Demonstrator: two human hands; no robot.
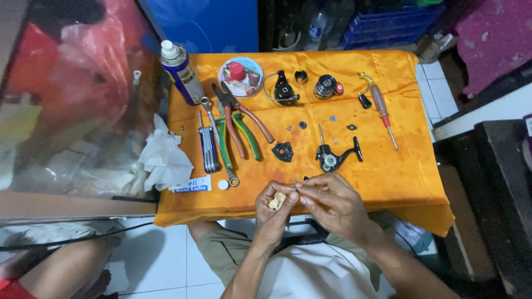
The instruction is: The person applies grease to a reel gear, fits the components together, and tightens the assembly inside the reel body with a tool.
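My left hand [272,207] is curled around a small crumpled scrap of pale tissue [276,200], held at the near edge of the orange cloth [399,171]. My right hand [332,200] meets it from the right, its fingertips pinching a tiny dark part [297,186] against the left fingers; what the part is cannot be made out. Just beyond the hands lie a black reel body with a shaft [331,156] and a small black reel piece [282,150].
On the cloth lie pliers with brown and green grips [239,128], a wrench [219,141], a folding key set [208,148], a spray can [181,73], a round tin [241,76], a spool [327,87], a screwdriver [384,109], tiny washers and a lube tube [191,185]. White tissue [163,158] hangs left.
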